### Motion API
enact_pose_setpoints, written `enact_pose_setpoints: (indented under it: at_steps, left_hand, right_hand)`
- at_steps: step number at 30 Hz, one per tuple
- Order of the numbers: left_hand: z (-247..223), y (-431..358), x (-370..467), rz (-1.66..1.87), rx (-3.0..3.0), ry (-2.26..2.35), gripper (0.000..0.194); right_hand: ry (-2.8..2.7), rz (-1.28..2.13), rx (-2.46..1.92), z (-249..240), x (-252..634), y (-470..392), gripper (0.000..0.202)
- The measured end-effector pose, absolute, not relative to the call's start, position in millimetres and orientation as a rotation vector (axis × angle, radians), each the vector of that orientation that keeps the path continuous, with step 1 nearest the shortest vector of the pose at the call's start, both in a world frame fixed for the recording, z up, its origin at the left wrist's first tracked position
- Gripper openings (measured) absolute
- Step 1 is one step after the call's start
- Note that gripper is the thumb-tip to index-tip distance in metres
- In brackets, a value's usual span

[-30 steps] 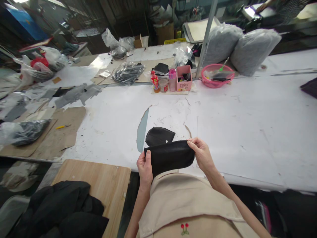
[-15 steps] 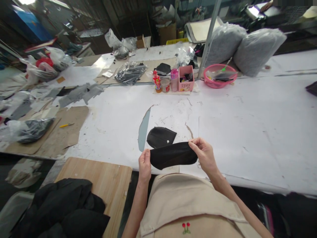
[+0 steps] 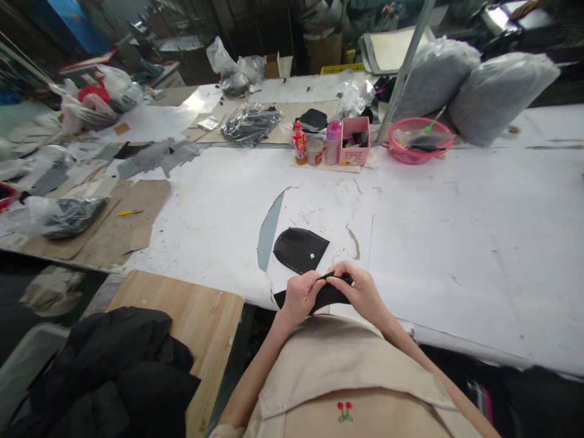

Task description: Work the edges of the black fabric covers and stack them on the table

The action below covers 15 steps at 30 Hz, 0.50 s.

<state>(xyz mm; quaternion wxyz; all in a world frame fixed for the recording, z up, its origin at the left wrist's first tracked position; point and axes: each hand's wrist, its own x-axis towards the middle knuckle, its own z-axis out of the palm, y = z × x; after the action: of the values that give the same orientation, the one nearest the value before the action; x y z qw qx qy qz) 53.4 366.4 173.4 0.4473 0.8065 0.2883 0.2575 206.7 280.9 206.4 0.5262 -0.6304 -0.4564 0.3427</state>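
A piece of black fabric (image 3: pixel 329 297) is held close to my apron at the table's front edge. My left hand (image 3: pixel 300 296) pinches its upper edge near the middle, and a pointed corner sticks out to the left of that hand. Right beside it, my right hand (image 3: pixel 358 291) grips the same edge, thumb and fingers closed on it. Just beyond my hands a second black piece (image 3: pixel 301 249), rounded on the left and pointed on the right, lies flat with a small white mark on it.
A grey-blue curved strip (image 3: pixel 270 233) lies left of the flat piece. Farther back stand a red-labelled bottle (image 3: pixel 299 143), a pink box (image 3: pixel 354 142) and a pink basket (image 3: pixel 420 152). A wooden board (image 3: pixel 214 316) with dark cloth (image 3: pixel 137 371) is at lower left.
My hands have come together from the two ends of the black fabric to its upper edge near the middle. The fabric is no longer stretched out between them.
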Motion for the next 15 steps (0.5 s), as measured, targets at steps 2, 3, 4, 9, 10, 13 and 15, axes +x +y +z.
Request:
enact_pose_setpoints:
  at_steps: [2,3,4,9,10,13,15]
  left_hand:
    - [175.3,365.2,52.3,0.649,1.890,0.753,0.031]
    - [177.3,365.8,50.2,0.652,1.832,0.778,0.030]
    - [179.9,367.0,47.7,0.649,1.768,0.802,0.029]
    - [195.8,371.3,40.5,0.572,1.569,0.816,0.025]
    - [198.0,370.8,40.6,0.566,1.580,0.813,0.024]
    - [201.8,366.6,41.9,0.593,1.598,0.828,0.025]
    - [203.2,362.7,43.2,0.614,1.559,0.847,0.027]
  right_hand:
    - [-1.109,0.816,-1.528,207.4,208.5,279.5,0.019]
    - [-1.108,0.818,-1.537,208.0,209.7,278.6,0.021]
    - [-1.101,0.821,-1.544,208.5,210.7,277.7,0.022]
    - [-1.066,0.880,-1.541,206.4,210.1,275.6,0.015]
    - [-1.069,0.883,-1.545,205.6,209.1,275.7,0.014]
    - [-1.097,0.864,-1.565,204.9,206.6,276.6,0.016]
    - [-1.132,0.837,-1.559,206.1,205.7,277.3,0.015]
